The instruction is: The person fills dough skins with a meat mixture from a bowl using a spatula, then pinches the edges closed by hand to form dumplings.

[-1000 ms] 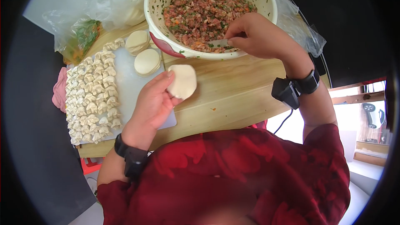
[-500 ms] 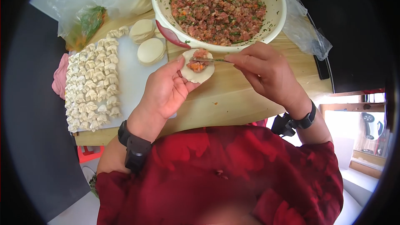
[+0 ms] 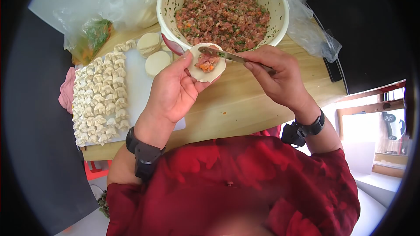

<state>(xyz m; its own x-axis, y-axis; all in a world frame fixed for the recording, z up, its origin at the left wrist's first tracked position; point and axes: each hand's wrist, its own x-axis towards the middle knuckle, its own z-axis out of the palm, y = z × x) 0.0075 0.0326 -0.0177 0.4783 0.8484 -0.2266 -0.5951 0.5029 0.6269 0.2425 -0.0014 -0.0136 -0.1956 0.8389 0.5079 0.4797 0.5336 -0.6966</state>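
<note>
My left hand (image 3: 177, 85) holds a round dumpling wrapper (image 3: 202, 75) by its left edge, with the fingers underneath. A lump of meat filling (image 3: 207, 62) with orange bits sits on the wrapper. My right hand (image 3: 278, 73) grips a flat metal spreader (image 3: 234, 57), its blade tip against the top of the filling. Just beyond both hands stands a big white basin (image 3: 283, 22) of minced meat filling (image 3: 223, 13) flecked with green and orange. Two stacks of round wrappers (image 3: 158, 63) lie left of the basin on a white board (image 3: 138, 85).
Rows of folded dumplings (image 3: 100, 100) cover the left of the board. Clear plastic bags (image 3: 127, 2) lie behind it, one with greens (image 3: 96, 35). More plastic (image 3: 306, 26) and a dark flat object (image 3: 334, 71) are at the right. A pink cloth (image 3: 67, 91) hangs at the left edge.
The spreader has swung so its flat blade shows more and rests higher on the filling. The filling looks more pressed together. The whole view has shifted slightly.
</note>
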